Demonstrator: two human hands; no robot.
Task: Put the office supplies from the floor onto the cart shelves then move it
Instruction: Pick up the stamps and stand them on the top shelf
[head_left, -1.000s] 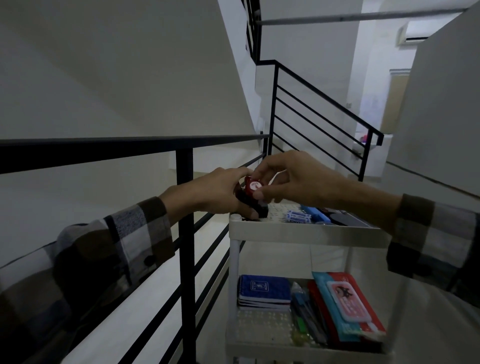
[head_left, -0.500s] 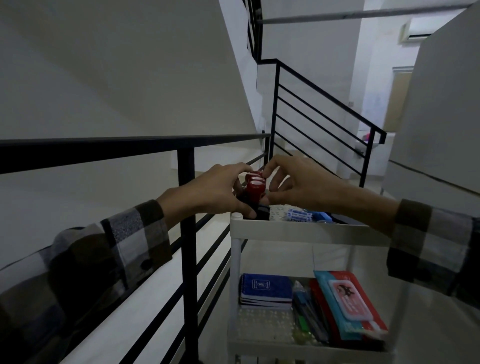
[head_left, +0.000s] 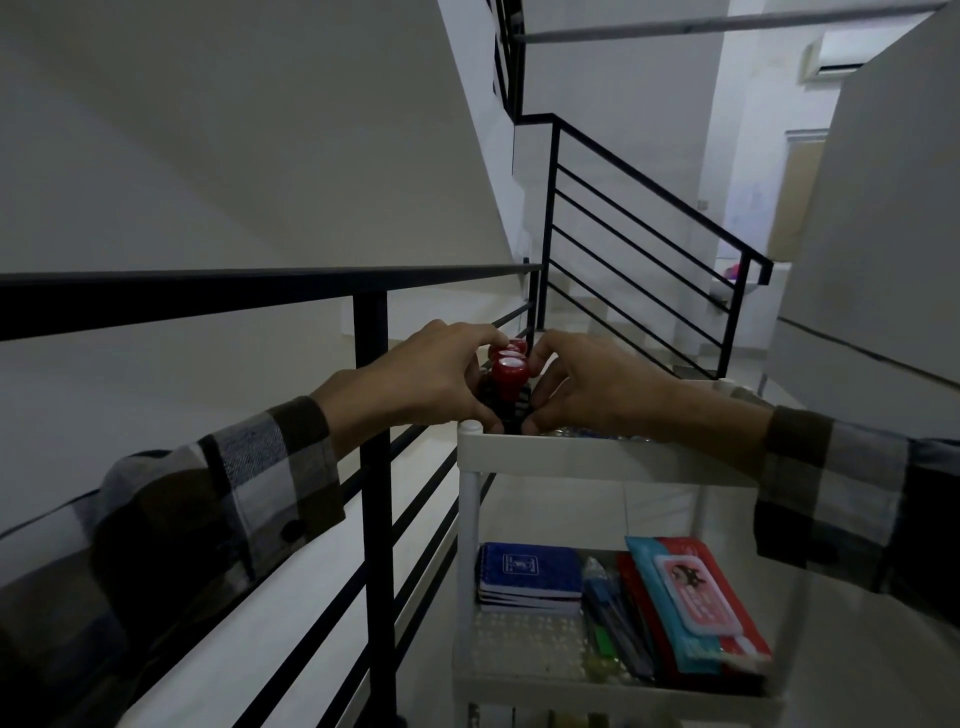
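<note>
A white cart stands by the railing. At the left end of its top shelf stand three red-capped stamps with black bodies, upright in a row. My left hand wraps their left side and my right hand their right side, fingers touching the black bodies. The lower shelf holds a stack of blue notebooks, several pens and a red and teal pouch.
A black metal railing runs along the left of the cart, with a stairwell drop beyond it. More railing climbs the stairs ahead. A white wall stands on the right, with bare floor below it.
My right hand set the red-capped stamp upright beside the others, then came down around the group. My left hand stayed cupped on their left side.
</note>
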